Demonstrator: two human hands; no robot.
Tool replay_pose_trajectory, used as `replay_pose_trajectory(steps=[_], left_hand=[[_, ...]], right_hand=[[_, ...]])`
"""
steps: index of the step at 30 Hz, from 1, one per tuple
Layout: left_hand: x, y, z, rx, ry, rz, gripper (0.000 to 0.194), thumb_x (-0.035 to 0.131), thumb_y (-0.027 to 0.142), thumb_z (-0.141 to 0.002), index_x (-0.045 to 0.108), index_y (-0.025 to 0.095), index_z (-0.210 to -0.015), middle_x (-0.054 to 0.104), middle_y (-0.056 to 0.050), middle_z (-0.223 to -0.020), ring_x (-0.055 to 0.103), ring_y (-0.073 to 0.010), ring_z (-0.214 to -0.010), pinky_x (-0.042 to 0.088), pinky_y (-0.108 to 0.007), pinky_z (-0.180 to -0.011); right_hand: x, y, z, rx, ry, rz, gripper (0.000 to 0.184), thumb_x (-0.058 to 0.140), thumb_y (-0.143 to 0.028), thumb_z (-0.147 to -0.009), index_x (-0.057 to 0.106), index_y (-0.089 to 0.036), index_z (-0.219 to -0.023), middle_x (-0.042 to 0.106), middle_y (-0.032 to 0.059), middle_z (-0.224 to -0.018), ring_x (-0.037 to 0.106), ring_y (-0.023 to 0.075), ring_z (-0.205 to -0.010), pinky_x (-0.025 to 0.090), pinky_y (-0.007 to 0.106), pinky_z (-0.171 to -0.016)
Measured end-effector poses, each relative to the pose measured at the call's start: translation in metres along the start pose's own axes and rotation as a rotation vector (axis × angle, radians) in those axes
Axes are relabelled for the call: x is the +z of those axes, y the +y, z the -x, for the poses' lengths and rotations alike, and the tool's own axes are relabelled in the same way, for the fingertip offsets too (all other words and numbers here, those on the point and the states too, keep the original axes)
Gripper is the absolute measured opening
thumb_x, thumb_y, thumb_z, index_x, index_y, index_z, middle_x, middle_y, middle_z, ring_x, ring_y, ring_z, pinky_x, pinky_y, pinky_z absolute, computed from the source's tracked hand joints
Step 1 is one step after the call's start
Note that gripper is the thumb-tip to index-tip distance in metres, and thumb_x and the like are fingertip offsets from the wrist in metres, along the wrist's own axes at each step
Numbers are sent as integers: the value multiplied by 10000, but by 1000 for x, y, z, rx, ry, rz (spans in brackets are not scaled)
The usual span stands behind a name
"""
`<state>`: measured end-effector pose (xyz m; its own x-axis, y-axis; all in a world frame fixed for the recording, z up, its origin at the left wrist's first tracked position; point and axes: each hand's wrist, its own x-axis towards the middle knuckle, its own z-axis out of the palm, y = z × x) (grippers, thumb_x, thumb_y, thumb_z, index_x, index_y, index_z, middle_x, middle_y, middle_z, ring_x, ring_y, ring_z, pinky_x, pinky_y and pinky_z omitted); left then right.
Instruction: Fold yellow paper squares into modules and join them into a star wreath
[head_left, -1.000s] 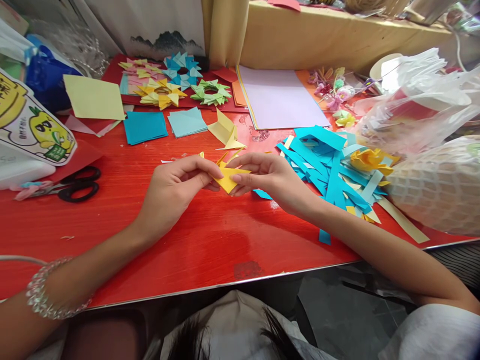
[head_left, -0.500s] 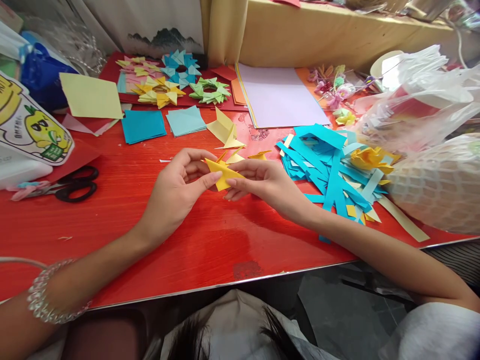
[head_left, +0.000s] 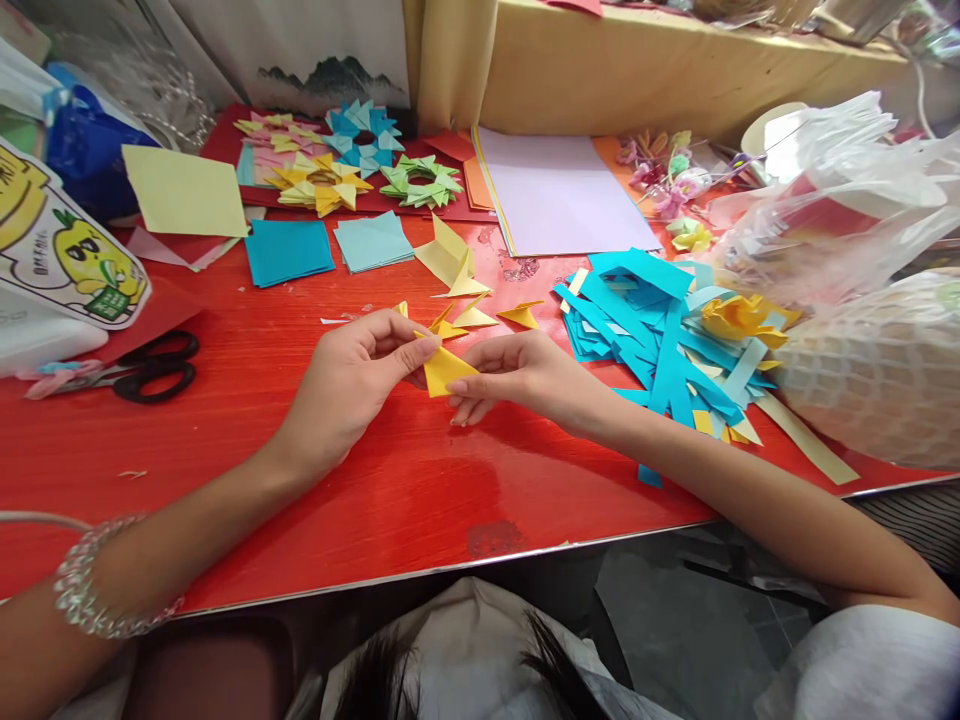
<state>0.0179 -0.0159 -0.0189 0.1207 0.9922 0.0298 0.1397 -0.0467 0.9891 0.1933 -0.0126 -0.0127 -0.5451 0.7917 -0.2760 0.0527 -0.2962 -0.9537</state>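
Observation:
A small folded yellow paper triangle (head_left: 444,372) is held just above the red table (head_left: 360,530). My left hand (head_left: 356,375) pinches its upper left corner between thumb and fingers. At its lower right corner, my right hand (head_left: 517,378) grips the paper with the thumb on top, the other fingers curled below. Right behind my hands lie several folded yellow pieces (head_left: 520,315) and pale yellow ones (head_left: 474,316). A larger cream folded paper (head_left: 446,255) stands a little farther back.
Blue paper strips (head_left: 660,340) are heaped at the right, near a netted bundle (head_left: 877,370). Black-handled scissors (head_left: 157,368) lie at the left. Behind are blue squares (head_left: 289,252), light blue squares (head_left: 373,241), a green paper ring (head_left: 421,184) and lilac sheets (head_left: 562,190).
Both hands have turned the yellow paper so that its point now slopes down to the right. My right hand has shifted slightly lower, uncovering the folded pieces behind it.

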Motion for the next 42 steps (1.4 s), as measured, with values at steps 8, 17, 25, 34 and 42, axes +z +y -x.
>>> replay_pose_trajectory(steps=[8, 17, 25, 34, 42], left_hand=[[-1, 3, -1, -23, -60, 61, 222, 619, 346, -798, 653, 158, -685, 617, -4, -667, 591, -118, -628, 510, -232, -623], [-2, -2, -1, -14, -46, 26, 158, 620, 275, -800, 670, 173, -691, 604, 14, -624, 564, -88, -589, 472, -175, -563], [-3, 5, -2, -78, -16, 128, 203, 577, 257, -817, 629, 149, -653, 589, 1, -619, 563, -97, -565, 492, -210, -559], [-3, 3, 1, 16, -135, -84, 135, 643, 318, -789, 632, 187, -816, 634, 4, -780, 587, -118, -706, 482, -224, -640], [-4, 5, 9, 290, -81, -421, 185, 500, 271, -886, 670, 258, -958, 549, 2, -786, 527, -134, -739, 414, -248, -688]], right_hand=[[1, -3, 2, 6, 4, -12, 164, 696, -220, -736, 626, -72, -748, 664, 20, -644, 688, 119, -592, 567, 189, -584], [1, -2, 3, -30, -28, -9, 161, 698, -218, -731, 613, -82, -722, 616, -5, -654, 697, 135, -637, 582, 206, -612], [0, -1, 2, 1, -46, -12, 201, 716, -259, -716, 619, -83, -735, 643, 4, -657, 692, 121, -628, 579, 191, -604], [-2, 7, -1, -93, 38, -89, 158, 666, -245, -782, 582, -125, -841, 669, 24, -728, 683, 109, -661, 579, 217, -661], [1, 6, 7, -378, 207, 343, 223, 582, -369, -838, 567, -147, -848, 582, 31, -867, 569, 101, -802, 499, 204, -694]])
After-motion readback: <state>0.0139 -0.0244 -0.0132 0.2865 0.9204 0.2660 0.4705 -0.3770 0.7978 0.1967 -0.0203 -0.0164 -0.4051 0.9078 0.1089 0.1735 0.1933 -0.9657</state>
